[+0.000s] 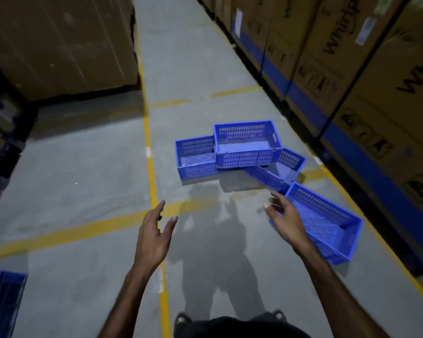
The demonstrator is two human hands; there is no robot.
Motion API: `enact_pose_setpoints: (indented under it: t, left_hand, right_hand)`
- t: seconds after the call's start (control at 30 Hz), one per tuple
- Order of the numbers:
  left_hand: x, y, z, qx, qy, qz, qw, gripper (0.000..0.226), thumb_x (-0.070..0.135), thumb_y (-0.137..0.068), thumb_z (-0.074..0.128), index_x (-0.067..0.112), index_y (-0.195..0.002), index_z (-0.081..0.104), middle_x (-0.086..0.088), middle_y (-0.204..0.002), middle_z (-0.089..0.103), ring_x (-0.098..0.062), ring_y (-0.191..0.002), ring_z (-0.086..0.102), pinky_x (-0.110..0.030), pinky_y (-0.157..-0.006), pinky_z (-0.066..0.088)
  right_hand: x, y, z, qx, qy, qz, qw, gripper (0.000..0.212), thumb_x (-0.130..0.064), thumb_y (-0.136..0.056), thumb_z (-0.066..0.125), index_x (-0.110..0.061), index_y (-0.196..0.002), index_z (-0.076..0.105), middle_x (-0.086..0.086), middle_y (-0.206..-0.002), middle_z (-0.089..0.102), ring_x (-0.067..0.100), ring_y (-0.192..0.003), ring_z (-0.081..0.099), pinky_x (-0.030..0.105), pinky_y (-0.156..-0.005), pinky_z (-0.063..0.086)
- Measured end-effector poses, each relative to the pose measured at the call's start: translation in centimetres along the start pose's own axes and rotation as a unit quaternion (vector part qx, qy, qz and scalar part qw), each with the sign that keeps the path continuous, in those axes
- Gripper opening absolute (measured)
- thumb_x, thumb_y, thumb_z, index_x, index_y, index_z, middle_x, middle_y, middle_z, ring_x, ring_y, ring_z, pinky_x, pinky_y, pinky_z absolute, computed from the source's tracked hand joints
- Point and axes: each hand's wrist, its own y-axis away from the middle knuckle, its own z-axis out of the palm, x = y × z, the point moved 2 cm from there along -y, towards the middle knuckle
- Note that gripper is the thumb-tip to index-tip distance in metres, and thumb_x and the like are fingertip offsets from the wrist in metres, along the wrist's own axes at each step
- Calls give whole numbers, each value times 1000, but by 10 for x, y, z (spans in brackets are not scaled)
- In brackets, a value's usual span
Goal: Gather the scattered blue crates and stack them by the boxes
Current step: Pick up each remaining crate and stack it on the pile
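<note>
Both hands out front, left hand (154, 236) and right hand (285, 219), fingers spread, holding nothing. Blue crates (247, 147) clustered at one o'clock, beside the boxes (352, 57) on the right.

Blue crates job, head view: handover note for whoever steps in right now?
Left hand open, holding nothing, raised over the floor.
Right hand open, fingers spread, reaching over the nearest crate.
Top crate sits askew across the left crate and the tilted crate, beside the cardboard boxes.
Another blue crate shows at the lower left edge.
Done: one crate loosely piled. Left: gather the rest, stack squarely.
</note>
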Motion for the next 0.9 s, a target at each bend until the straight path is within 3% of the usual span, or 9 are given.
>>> enact_pose_setpoints:
  t: [0.13, 0.43, 0.63, 0.8, 0.9]
  left_hand:
    - [41, 3, 64, -2, -1, -1, 1000, 57, 45, -97, 64, 34, -150, 46, 8, -145, 53, -13, -119, 59, -43, -97, 52]
    - [115, 29, 193, -40, -25, -3, 999, 59, 42, -98, 65, 33, -152, 44, 10, -146, 51, -13, -119, 59, -47, -101, 51]
    - [135, 30, 223, -70, -66, -2, 995, 62, 53, -96, 62, 37, -152, 41, 19, -141, 48, -10, -118, 58, -48, -98, 52]
    - [144, -5, 239, -76, -71, -6, 995, 60, 48, -97, 63, 37, -152, 43, 15, -145, 49, -11, -120, 58, -49, -98, 53]
    - [149, -32, 250, -71, -66, -3, 995, 59, 47, -97, 64, 36, -152, 43, 13, -146, 50, -10, -119, 58, -48, -100, 52]
  right_hand:
    - [34, -18, -74, 7, -10, 7, 1000, 50, -31, -95, 69, -24, -143, 55, -1, -133, 64, 13, -122, 61, 43, -109, 47]
    - [108, -50, -205, 21, -39, 33, 998, 50, -25, -96, 69, -16, -143, 55, 2, -131, 65, 16, -119, 62, 36, -104, 49]
    - [127, -76, -237, 26, -71, 52, 996, 45, -22, -96, 69, -22, -139, 56, 4, -128, 66, 19, -120, 63, 45, -108, 48]
    - [127, -104, -244, 28, -91, 68, 993, 45, -25, -97, 68, -24, -140, 55, -2, -129, 64, 15, -121, 61, 33, -100, 47]
    - [123, -125, -245, 27, -82, 73, 994, 45, -28, -97, 68, -23, -140, 56, -4, -127, 64, 15, -122, 61, 35, -102, 48]
